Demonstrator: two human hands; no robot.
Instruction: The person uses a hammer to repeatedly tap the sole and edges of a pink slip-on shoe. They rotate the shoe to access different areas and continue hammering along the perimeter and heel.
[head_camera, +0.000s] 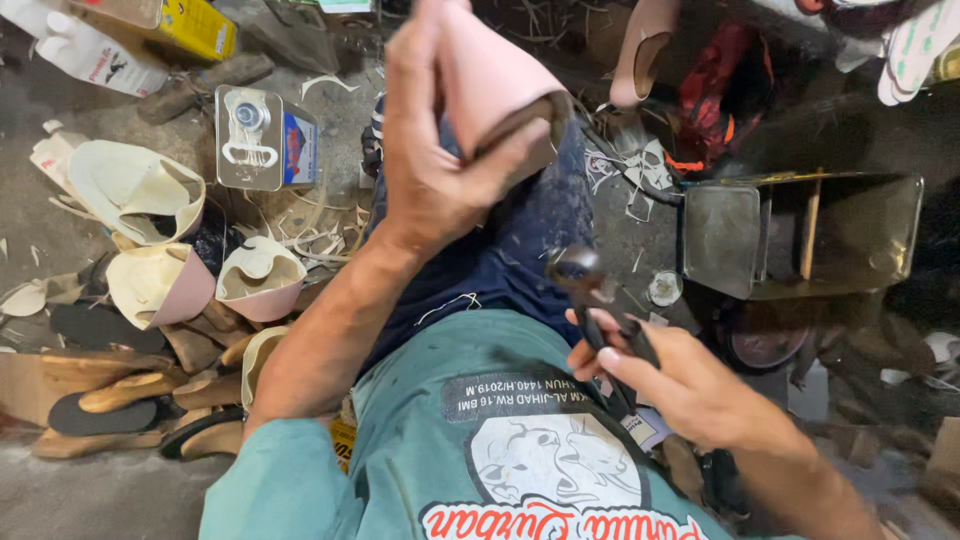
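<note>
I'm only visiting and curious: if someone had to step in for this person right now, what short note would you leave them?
Left hand: raised over the lap, gripping a pale pink shoe upper on its wooden form.
Right hand: holding dark metal pincers, head pointing up toward the shoe, not touching it.
Nearby: more pink and cream shoe uppers lie on the floor to the left, beside a rectangular metal can; an open metal tin box sits on the right.
Done: the pink shoe upper is on the form.
Left: how far the shoe is finished cannot be told; its underside is hidden.
</note>
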